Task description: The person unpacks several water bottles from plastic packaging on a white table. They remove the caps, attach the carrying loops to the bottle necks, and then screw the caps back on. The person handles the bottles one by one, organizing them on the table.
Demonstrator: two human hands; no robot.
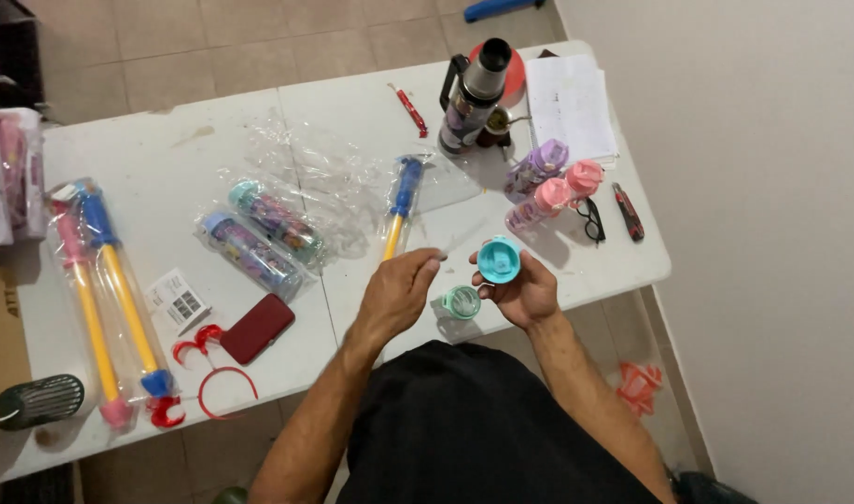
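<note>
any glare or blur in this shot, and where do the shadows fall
Head view: soft even light, with faint glare on the clear plastic wrap; short shadows lie beside the flask and under the right hand holding the teal lid; the left hand is slightly motion-blurred; table edges bow from lens distortion.

Table (352,121) as landmark: flask (472,93) at its far right, wrapped bottles (259,238) at centre, boxed pump toys (105,299) at left, phone (257,328) at near edge, spectacles (590,219) on right
</note>
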